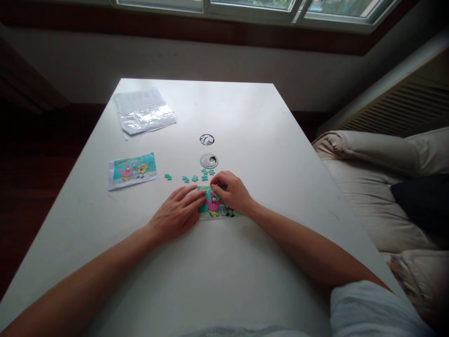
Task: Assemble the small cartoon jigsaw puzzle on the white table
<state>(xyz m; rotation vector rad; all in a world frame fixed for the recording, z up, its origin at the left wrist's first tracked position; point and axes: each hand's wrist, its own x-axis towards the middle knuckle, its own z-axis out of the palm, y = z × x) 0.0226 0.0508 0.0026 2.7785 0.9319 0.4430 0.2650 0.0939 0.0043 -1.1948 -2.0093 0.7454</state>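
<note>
The white table [245, 121] fills most of the view, its far edge near the wall below the window [252, 11]. The pale sofa [365, 201] stands along its right side, with a dark cloth on the seat [423, 206].

At the table's far left corner lie papers [140, 107], partly covered by shiny clear plastic. The left hand [175, 210] rests low and palm down, fingers extended and slightly apart, the tips at the puzzle's left edge; it grips nothing. The right hand [233, 192] is curled over the puzzle's upper right, thumb and forefinger nearly together; whether a piece sits between them I cannot tell.

A print [133, 171] with cartoon figures lies to the left, well apart from the hands. The puzzle [213, 206] lies flat between the hands, a pink figure showing and its right part hidden.

Beyond it are a round disc [207, 161] and, farther off, a hole [206, 139] with something pale inside. Smallest are the loose teal pieces [194, 178], strung out between the print and the right hand, several clustered just below the disc.
</note>
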